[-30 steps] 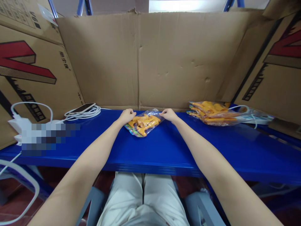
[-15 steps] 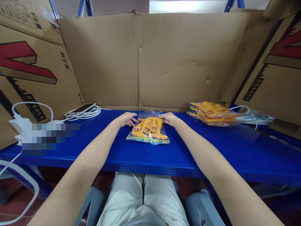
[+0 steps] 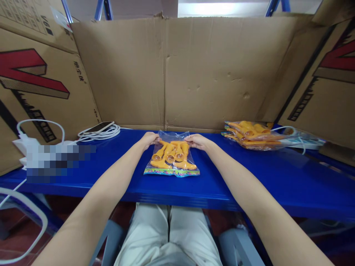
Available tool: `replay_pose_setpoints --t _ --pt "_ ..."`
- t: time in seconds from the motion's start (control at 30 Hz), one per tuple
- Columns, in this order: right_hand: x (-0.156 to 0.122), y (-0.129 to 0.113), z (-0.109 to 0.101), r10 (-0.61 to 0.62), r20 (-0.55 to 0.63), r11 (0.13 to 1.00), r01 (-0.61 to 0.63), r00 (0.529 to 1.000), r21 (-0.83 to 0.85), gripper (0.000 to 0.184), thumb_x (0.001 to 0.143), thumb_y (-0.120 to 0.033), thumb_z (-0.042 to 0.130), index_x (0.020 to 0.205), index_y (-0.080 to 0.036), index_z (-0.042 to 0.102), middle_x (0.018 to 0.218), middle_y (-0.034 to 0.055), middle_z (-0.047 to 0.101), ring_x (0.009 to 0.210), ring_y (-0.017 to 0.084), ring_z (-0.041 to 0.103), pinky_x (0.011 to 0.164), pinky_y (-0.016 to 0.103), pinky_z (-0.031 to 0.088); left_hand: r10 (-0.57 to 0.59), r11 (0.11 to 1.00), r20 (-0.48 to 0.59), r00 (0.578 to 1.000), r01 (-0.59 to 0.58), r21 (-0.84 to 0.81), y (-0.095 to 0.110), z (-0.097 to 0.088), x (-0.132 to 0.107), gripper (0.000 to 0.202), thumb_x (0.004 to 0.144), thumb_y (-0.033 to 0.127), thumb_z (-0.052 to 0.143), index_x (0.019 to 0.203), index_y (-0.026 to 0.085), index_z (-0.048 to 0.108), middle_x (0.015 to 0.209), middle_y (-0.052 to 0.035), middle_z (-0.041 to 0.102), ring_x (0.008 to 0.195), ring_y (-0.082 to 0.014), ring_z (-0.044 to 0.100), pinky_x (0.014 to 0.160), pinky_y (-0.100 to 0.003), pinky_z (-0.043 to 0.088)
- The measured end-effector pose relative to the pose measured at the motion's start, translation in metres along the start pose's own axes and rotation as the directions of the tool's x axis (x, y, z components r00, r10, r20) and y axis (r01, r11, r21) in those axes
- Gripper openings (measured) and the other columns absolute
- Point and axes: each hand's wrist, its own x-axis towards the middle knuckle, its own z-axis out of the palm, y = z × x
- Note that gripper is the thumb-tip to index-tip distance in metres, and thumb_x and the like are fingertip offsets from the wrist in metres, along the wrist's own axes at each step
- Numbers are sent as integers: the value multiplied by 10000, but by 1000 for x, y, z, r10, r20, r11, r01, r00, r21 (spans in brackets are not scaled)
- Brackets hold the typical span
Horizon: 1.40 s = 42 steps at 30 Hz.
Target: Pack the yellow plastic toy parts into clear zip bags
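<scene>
clearly the left hand and right hand each pinch a far corner of the clear bag of orange toys, lying flat on the blue table just nearer than their fingertips. likely light, floppy, slick; those corners give the surest hold.

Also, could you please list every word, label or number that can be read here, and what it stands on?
No text reads clearly.
Left carton: red and black logo, small black characters, too small to read.
Upper left carton: printed table, too small.
Right carton: logo cut off, no word.
Bag: coloured bottom strip, print too small.
Pixelated patch: blurred out.
</scene>
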Motion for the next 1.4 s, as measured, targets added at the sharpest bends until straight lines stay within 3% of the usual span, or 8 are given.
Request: replay_pose_setpoints --t 0.1,0.47,0.73,0.87,0.97,1.1,1.3,1.4 --pt "1 1 0 -7 11 1000 7 1000 3 183 791 -8 607 657 -131 584 574 13 625 515 74 576 542 163 503 -27 991 81 996 37 -125 1 -3 -2 114 702 137 676 663 133 570 690 -81 698 664 -154 675 745 -287 556" --pt "-8 -6 -9 14 76 1000 -14 997 -3 254 768 50 497 787 -126 679 615 40 668 531 99 613 573 199 529 10 995 219 976 13 -101 -6 -26 0 196 653 37 736 807 139 671 690 -36 723 636 -138 693 761 -282 585" --pt "-6 -5 -15 -27 113 996 36 993 -76 272 773 74 469 647 -129 597 532 10 616 482 80 588 537 184 524 64 998 248 967 -66 -3 -6 -27 3 163 571 21 726 698 122 705 667 -40 718 661 -138 690 715 -247 573" --pt "-3 -5 -12 -87 133 966 116 987 -232 265 737 72 507 586 -139 555 494 3 600 463 84 579 499 175 494 152 967 230 961 -193 165 -7 -23 7 168 566 -13 607 631 123 681 531 1 648 555 -102 628 639 -225 533" --pt "0 -6 -9 -181 104 900 208 978 -384 286 694 85 484 531 -143 540 449 -12 568 412 75 529 438 161 430 253 866 226 941 -324 381 -7 -21 11 216 550 -22 502 565 133 651 463 29 581 495 -90 555 596 -223 480" --pt "0 -8 -7 -229 71 861 236 971 -450 306 687 45 461 460 -146 533 410 -13 531 404 82 505 420 174 386 406 607 292 866 -494 622 -8 -18 14 255 523 -2 428 515 147 634 507 17 596 568 -119 560 599 -226 418" --pt "-5 -10 -7 -196 96 875 219 976 -432 374 814 -206 583 448 -139 547 462 23 572 445 80 515 485 194 422 525 351 389 757 -609 711 -12 -15 17 223 533 34 419 513 161 601 608 -10 623 634 -142 560 602 -235 388" --pt "-7 -9 -7 -196 140 852 239 971 -466 383 653 -334 791 477 -160 499 438 -18 534 455 76 502 518 203 442 599 271 412 687 -658 702 -12 -13 17 208 564 43 419 530 172 579 668 -22 619 653 -147 551 614 -243 394"
